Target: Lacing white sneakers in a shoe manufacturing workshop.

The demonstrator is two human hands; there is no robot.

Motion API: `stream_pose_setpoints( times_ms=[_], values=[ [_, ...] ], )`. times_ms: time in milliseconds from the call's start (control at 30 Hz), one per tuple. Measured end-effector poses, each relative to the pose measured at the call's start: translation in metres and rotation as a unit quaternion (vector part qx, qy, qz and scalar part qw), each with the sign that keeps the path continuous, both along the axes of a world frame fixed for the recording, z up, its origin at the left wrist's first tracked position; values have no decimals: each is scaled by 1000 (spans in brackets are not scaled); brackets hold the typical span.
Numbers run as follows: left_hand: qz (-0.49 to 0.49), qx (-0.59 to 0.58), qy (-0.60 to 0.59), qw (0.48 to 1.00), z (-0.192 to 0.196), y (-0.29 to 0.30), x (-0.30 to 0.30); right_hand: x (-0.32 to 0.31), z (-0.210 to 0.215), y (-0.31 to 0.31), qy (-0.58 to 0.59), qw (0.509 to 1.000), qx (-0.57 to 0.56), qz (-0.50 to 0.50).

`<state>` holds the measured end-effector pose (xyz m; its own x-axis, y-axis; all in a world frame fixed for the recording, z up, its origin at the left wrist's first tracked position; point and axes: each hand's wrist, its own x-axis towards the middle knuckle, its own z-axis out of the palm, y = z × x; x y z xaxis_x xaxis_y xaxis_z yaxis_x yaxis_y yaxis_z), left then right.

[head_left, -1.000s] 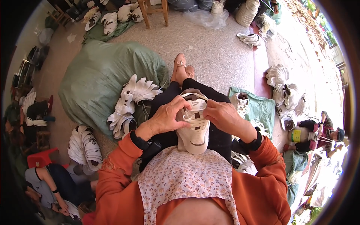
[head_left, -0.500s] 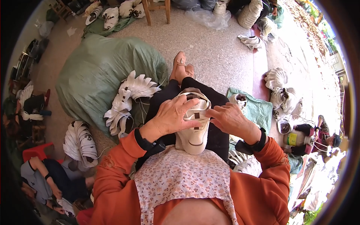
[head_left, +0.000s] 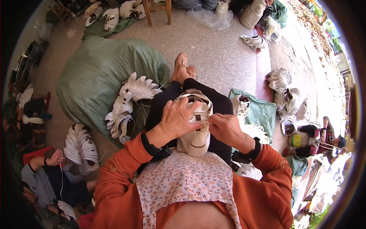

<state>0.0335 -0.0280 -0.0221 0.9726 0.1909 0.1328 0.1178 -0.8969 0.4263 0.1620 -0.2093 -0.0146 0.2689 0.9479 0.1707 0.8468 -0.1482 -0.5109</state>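
A cream-white shoe upper (head_left: 198, 142) lies on my lap, toe toward me, with a brown lining at its collar. My left hand (head_left: 176, 120) grips it from the left, index finger over the tongue area and thumb across the throat. On the right edge, by the eyelets, my right hand (head_left: 229, 132) pinches a white shoelace (head_left: 204, 121) that crosses the throat. The fingertips cover the exact spot where the lace meets the eyelets. Another loop of lace arcs over the collar.
A big green sack (head_left: 103, 72) stands ahead left, with a fan of white uppers (head_left: 124, 103) against it. Another stack of uppers (head_left: 81, 147) is at left. On the right are a green cloth (head_left: 268, 114) and more uppers (head_left: 282, 80). Co-workers sit at both sides.
My right hand has turned and closed tighter at the upper's edge, drawn slightly toward me. My left hand keeps its hold. The co-worker at left has raised a hand, pulling a lace up.
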Motion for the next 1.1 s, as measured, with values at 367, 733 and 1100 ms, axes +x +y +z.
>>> stream_pose_setpoints(
  times_ms=[367,733,1100],
  values=[
    [10,-9,14,1000,3,-1,0,16,4,-10,-185,978,-64,69],
    [-45,-225,-92,969,-13,23,-26,42,38,-11,196,961,-146,-131],
    [-41,-189,-130,973,-5,17,-42,37,12,27,5,995,-38,91]
  ],
)
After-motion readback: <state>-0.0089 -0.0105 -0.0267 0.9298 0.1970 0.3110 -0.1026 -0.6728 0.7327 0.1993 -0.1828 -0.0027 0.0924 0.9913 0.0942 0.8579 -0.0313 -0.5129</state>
